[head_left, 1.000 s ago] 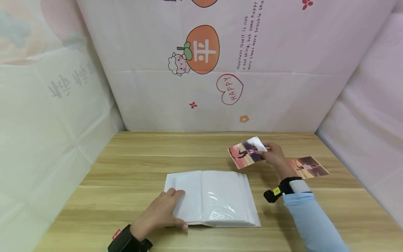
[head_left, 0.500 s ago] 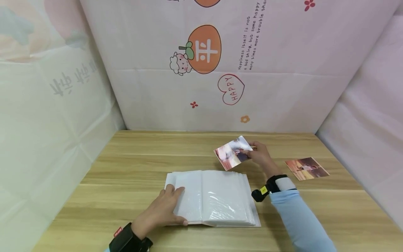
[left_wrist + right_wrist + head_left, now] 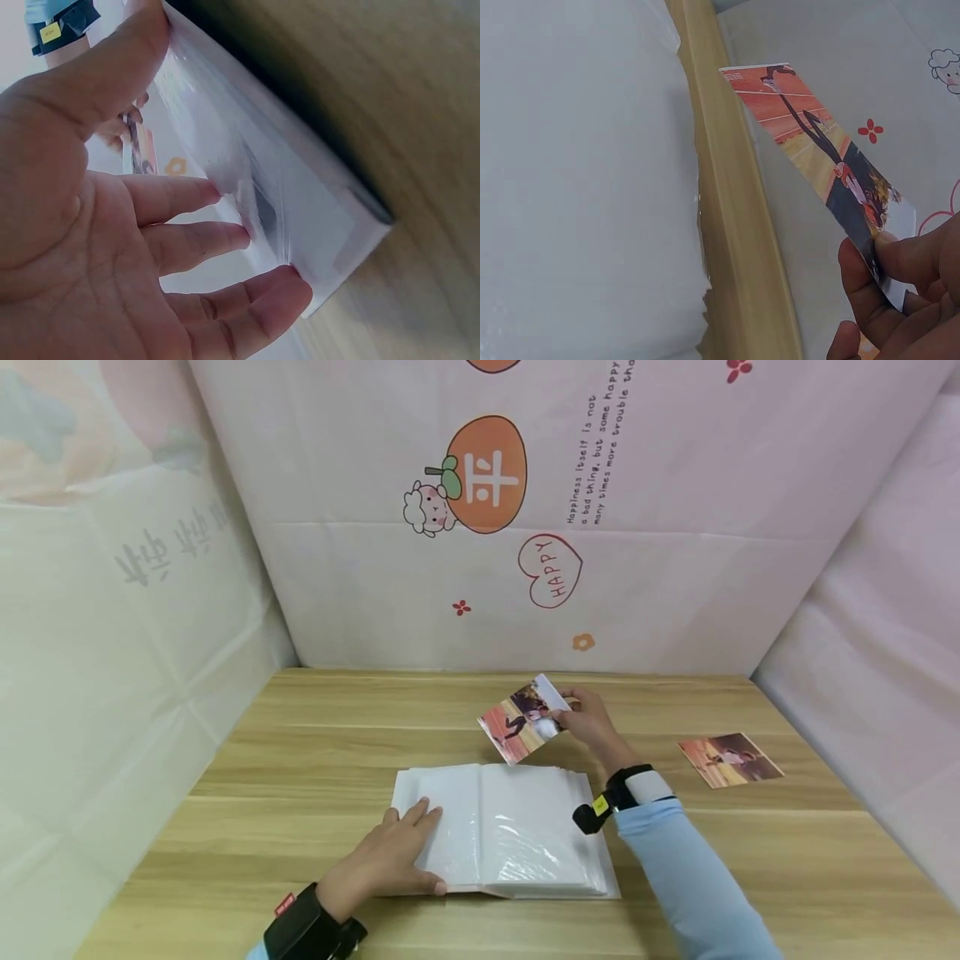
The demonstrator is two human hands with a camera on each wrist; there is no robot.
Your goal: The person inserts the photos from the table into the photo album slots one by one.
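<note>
We see the right hand (image 3: 592,722) up above the bench (image 3: 300,752), its grip pinching one corner of a photo (image 3: 522,718) between thumb and fingertips (image 3: 870,289) — the print hangs tilted in the air just past the far edge of the open album (image 3: 517,827). The left hand (image 3: 386,860) lies on the album's left page with fingers straight and spread, thumb along the near edge, pressing the clear sleeves flat. The album sits at the middle of the bench, near the front, its glossy pocket pages catching the light.

Off to the right lies a second photo (image 3: 729,759), flat on the wood and well apart from both hands; nothing stands between the lifted print and the album. The bench is pale wood with long grain. Around it on three sides hangs a pinkish cloth backdrop (image 3: 675,568) — an orange fruit cartoon (image 3: 483,472), a small sheep (image 3: 422,511), a "HAPPY" heart (image 3: 550,570) and scattered little flowers.
</note>
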